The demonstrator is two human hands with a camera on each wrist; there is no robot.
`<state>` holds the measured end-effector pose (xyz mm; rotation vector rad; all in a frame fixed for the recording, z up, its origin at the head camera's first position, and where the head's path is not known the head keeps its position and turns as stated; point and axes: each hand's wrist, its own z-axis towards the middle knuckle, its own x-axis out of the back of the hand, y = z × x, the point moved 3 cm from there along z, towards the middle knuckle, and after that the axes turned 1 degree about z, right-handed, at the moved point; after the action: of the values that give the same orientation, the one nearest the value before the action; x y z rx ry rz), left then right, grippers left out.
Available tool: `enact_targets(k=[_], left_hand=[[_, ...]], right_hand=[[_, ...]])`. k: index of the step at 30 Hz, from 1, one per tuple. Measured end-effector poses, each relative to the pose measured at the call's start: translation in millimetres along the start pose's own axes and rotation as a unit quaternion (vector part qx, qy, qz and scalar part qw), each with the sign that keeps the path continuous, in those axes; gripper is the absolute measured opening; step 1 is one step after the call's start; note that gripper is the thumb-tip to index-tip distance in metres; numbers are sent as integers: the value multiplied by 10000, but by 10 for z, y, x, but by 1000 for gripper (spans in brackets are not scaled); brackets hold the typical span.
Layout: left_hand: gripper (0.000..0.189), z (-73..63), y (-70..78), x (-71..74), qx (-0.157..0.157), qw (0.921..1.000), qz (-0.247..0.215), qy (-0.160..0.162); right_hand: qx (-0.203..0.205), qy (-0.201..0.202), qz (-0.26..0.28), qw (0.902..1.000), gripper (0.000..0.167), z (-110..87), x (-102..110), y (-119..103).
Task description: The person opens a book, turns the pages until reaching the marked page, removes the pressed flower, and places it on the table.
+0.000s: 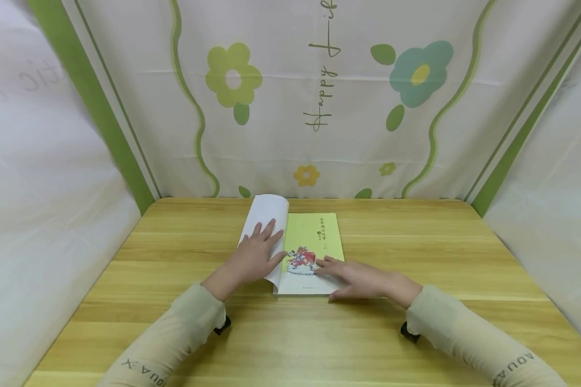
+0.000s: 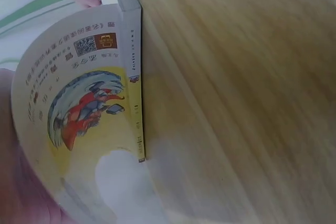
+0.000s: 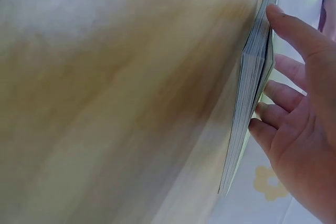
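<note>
A paperback book point(image 1: 314, 228) lies on the wooden table, its front cover point(image 1: 273, 207) turned over to the left and bowed up along the spine. The yellow-and-white page now showing bears a small red figure and dark lettering. Spread fingers of my left hand point(image 1: 257, 253) rest on the white inside of the cover. In the left wrist view the cover's printed outside point(image 2: 86, 111) curves away from the spine point(image 2: 135, 72). My right hand point(image 1: 360, 278) lies at the lower right corner, fingertips on the page. Its thumb reaches the block of page edges point(image 3: 252, 72) in the right wrist view.
The wood-grain table point(image 1: 416, 242) stretches around the book on all sides. Behind it hangs a white curtain point(image 1: 281, 134) with printed flowers and lettering. White fabric walls point(image 1: 43, 161) with green bands stand at left and right.
</note>
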<state>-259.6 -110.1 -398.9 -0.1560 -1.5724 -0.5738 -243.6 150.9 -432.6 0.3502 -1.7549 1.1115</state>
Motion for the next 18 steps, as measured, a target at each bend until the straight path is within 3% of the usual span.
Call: enact_targets(k=[7,18], left_hand=[[75,-24,-16,-41,280,9989,265,-261],[67,-61,-76,-77,657,9960,124,-590]], right_hand=[[4,-91,-48,9999,67,-52,51,-6],[-194,-221,-226,9993,62,-139,158,23]])
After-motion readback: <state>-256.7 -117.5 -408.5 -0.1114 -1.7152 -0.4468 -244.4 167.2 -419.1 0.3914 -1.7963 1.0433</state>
